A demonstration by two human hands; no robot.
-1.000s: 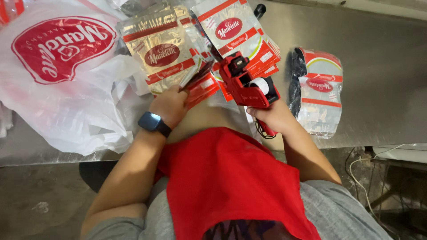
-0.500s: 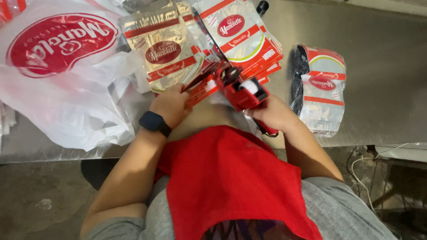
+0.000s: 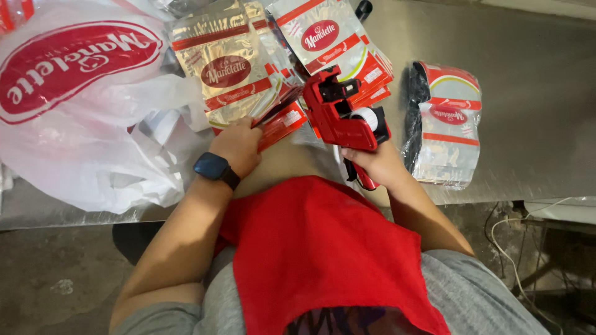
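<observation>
Even, moderately bright indoor light falls from overhead. The steel table (image 3: 534,74) returns a soft, broad sheen toward 1 o'clock, without hard hotspots. The foil packets (image 3: 226,71) at 11 o'clock and the white plastic bag (image 3: 81,124) at 9 o'clock show small specular glints along their creases. Shadows are short and diffuse, lying close beneath the hands and the packets. The floor (image 3: 56,279) at 7 o'clock is dimmer. Focus is sharp at centre; straight table edges bow slightly toward the frame borders.
</observation>
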